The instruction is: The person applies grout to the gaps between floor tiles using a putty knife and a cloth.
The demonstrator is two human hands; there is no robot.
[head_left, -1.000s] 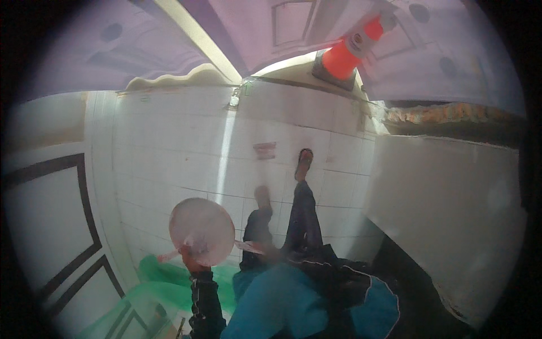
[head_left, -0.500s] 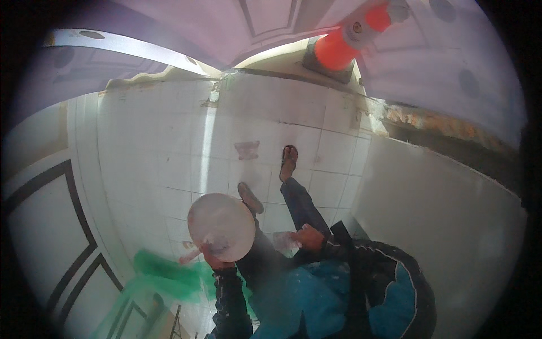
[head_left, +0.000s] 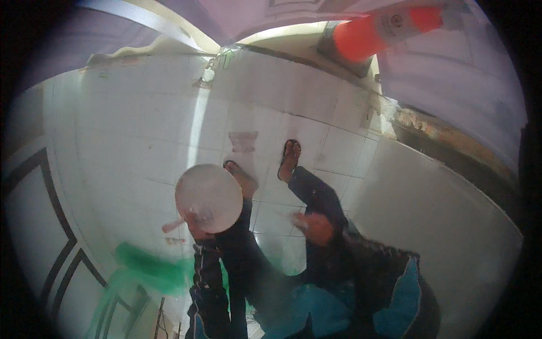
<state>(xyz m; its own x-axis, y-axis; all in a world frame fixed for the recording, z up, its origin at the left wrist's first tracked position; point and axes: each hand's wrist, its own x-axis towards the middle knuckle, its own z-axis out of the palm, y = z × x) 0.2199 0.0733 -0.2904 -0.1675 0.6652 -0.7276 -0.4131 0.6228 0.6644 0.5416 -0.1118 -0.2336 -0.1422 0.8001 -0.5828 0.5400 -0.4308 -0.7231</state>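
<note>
From where I stand, the person's left hand (head_left: 197,227) is out in front at the left, its grip clenched on the near edge of a pale round dish (head_left: 210,189). Some whitish smears (head_left: 204,212) show near that edge, by the fingers. A pinkish bar (head_left: 173,226) juts leftward beside the same hand; I can't make out whether it belongs to the dish.

The right hand (head_left: 317,227) sits to the right, in front of the right leg and well apart from the dish. It is blurred, with a faint pale shape at the fingertips, so I cannot tell whether its grip is grasping anything.

Below, two sandalled feet stand on the white tiled floor (head_left: 141,152), the left foot (head_left: 244,178) just beside the dish as seen from above, the right foot (head_left: 289,157) a little farther away. Beyond them a pinkish patch (head_left: 243,141) marks the tiles, and a bright strip of light (head_left: 196,121) runs to its left.

Near left lies a green see-through sheet (head_left: 152,274). At the far right I see an orange cone (head_left: 354,40) with a pale band, before lilac panels (head_left: 451,73). A plain grey panel (head_left: 429,214) fills the right side.
</note>
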